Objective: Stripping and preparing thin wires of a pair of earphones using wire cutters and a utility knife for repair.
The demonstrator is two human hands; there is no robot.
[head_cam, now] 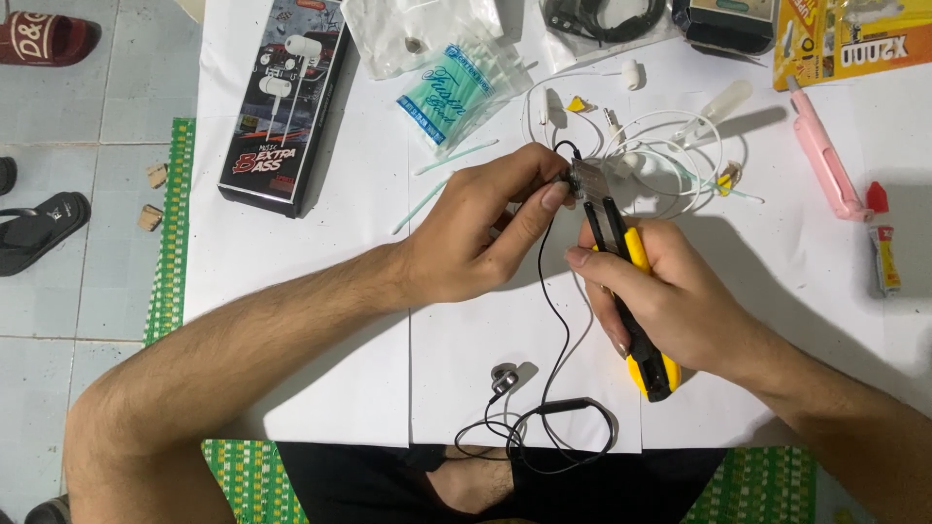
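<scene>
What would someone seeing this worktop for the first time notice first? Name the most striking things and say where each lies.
At the centre, the left hand pinches a small part on a black earphone cable, while the right hand grips a yellow-and-black tool whose black tips meet it. A black earphone box lies at upper left on the white paper, and a pink tool lies at upper right.

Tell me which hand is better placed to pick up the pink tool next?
Probably the right hand: the pink tool lies on its side, though it grips the yellow cutter. The left hand pinches a small earphone part, farther away.
</scene>
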